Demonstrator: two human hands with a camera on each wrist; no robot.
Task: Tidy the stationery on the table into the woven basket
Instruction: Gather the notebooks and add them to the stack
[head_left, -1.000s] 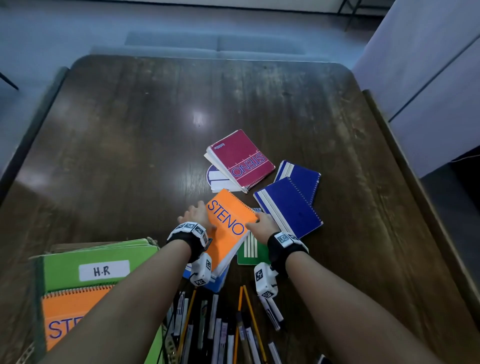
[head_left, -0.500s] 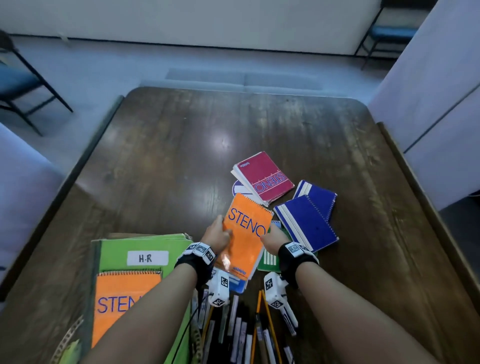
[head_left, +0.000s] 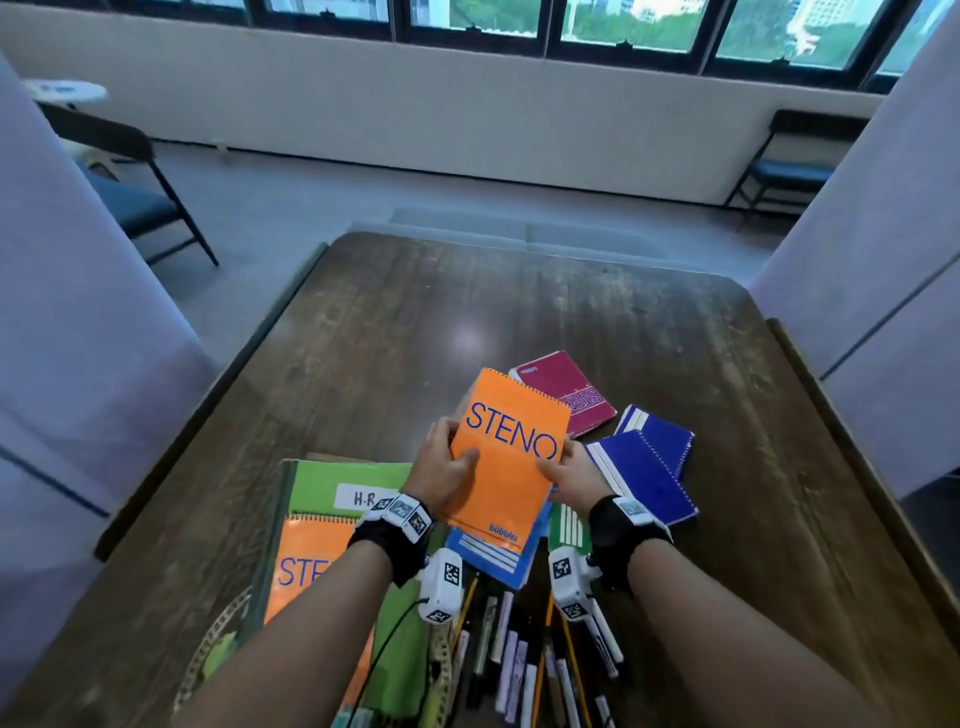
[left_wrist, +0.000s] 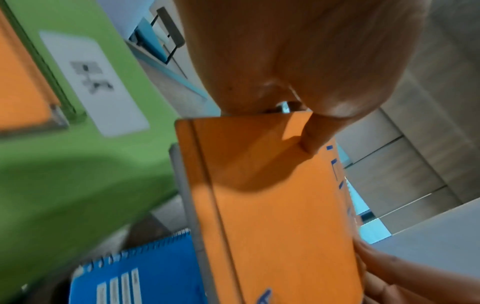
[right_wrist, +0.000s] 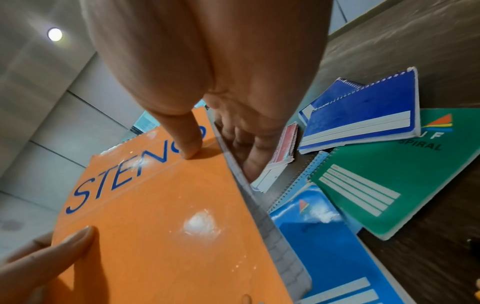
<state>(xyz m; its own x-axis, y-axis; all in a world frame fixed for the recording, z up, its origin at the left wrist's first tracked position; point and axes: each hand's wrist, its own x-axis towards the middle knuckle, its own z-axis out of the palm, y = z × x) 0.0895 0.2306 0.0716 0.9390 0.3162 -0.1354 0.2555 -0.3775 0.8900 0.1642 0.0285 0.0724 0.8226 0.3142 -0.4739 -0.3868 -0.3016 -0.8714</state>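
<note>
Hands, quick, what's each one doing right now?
Left hand: grips the orange STENO notebook at its left edge.
Right hand: grips the same notebook's right edge.

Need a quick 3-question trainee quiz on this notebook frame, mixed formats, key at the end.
1. True or false: both hands grip the orange notepad.
2. Which notebook lies directly under the raised notepad's near end? A) light blue notebook B) red notepad C) green folder
3. Fill in: the pens lie on the ____, nearest the person.

Key:
1. True: left hand holds its left edge, right hand its right edge, thumbs on the cover.
2. A
3. table
</note>
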